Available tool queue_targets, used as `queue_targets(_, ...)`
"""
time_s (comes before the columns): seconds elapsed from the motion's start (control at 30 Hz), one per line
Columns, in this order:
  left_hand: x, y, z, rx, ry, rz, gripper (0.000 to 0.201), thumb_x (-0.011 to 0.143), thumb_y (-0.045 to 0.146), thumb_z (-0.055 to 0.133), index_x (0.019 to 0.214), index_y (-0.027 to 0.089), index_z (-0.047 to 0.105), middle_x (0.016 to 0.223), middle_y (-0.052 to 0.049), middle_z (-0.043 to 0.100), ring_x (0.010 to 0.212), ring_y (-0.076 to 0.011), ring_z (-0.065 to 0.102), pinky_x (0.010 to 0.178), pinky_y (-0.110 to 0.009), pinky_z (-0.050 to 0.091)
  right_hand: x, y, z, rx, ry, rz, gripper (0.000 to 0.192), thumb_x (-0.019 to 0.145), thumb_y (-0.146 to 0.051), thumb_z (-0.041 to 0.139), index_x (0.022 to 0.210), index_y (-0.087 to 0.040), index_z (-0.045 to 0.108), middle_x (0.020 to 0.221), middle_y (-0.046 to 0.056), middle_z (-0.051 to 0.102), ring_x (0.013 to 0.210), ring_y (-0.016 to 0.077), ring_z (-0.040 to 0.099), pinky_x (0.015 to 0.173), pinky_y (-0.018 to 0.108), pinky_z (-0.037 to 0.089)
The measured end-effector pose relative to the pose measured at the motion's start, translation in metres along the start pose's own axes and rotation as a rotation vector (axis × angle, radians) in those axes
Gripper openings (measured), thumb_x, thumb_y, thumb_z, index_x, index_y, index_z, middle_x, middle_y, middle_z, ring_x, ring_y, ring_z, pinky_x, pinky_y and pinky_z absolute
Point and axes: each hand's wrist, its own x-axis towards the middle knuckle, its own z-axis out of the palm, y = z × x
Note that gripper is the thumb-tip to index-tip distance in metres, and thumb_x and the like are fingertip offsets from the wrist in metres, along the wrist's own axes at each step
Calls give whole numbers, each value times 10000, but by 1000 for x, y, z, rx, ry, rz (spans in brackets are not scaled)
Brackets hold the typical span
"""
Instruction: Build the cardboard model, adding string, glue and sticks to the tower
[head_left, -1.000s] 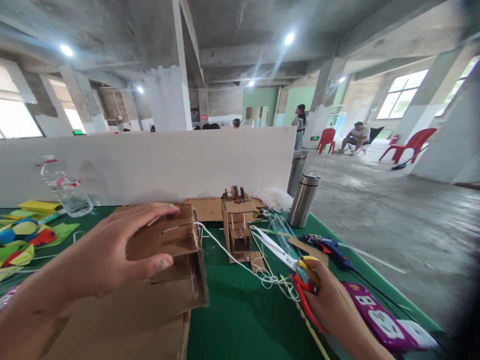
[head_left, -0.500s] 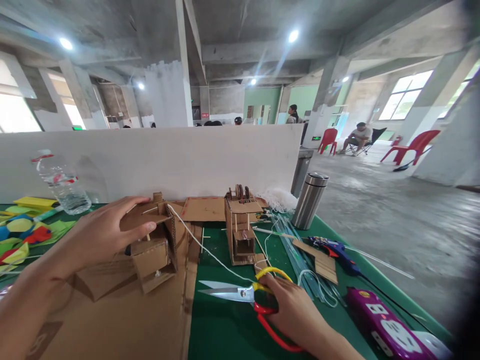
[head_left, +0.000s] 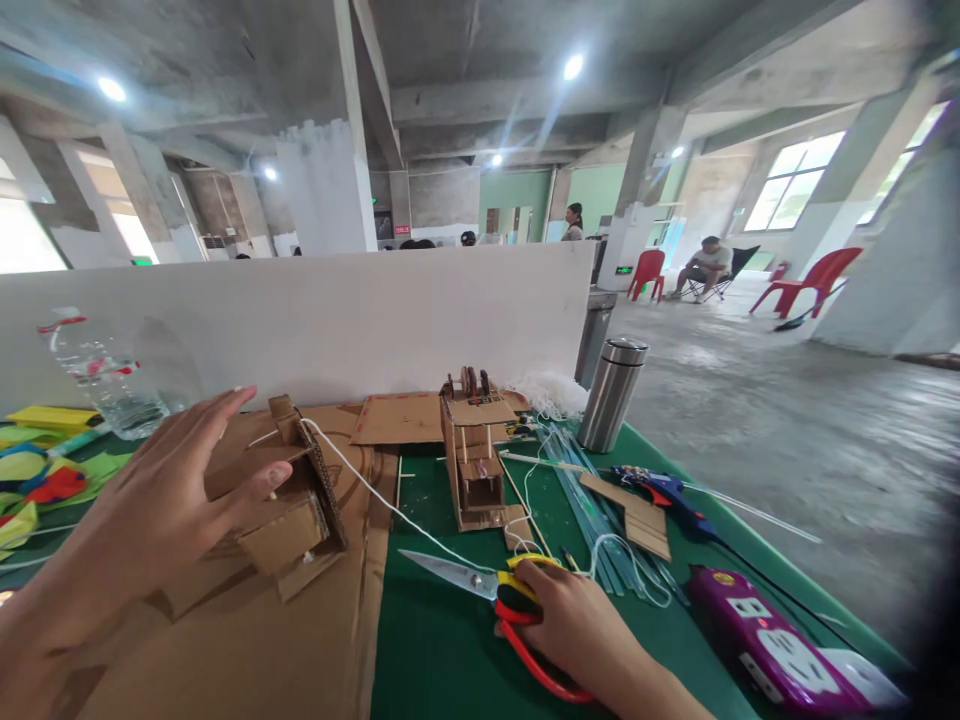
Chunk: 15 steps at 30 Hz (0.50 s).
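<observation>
The metal scissors with red and yellow handles point(head_left: 480, 582) are over the green table point(head_left: 442, 660), gripped by the right hand point(head_left: 574, 608). They point left, toward the small brown cardboard model point(head_left: 289, 535). The left hand point(head_left: 180, 485) is nearer it, fingers spread; I can't tell if they touch. Thin white string point(head_left: 390, 508) runs from model toward scissors.

Green table point(head_left: 442, 650) with cardboard sheet point(head_left: 247, 665), steel flask point(head_left: 613, 400), sticks point(head_left: 576, 500) (translucent ones).

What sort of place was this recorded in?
Probably a makeshift craft workspace in an unfinished building: a bare concrete floor and a patchily painted pillar, with a glue gun on the green table.
</observation>
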Motion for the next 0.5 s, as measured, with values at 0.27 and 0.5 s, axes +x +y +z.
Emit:
queue_targets(0.27, -38, 78, 19, -148, 271, 367, 380, 884, 270, 536, 1244, 372, 466, 1156, -31, 632, 1077, -276, 610, 945, -464, 507, -3, -5, -10, 103, -76, -13, 296, 779, -240, 648, 1066, -192, 701, 1075, 105, 713, 955, 254, 696, 807, 298, 523)
queue_targets(0.5, -7, 140, 91, -394, 161, 381, 407, 928, 211, 499, 1329, 216, 427, 1319, -117, 569, 1238, -281, 530, 1011, -469, 487, -13, -5, -38, 76, -166, -166, 250, 831, -271, 607, 1024, -171, 731, 1060, 120, 739, 1007, 305, 679, 906, 394, 507)
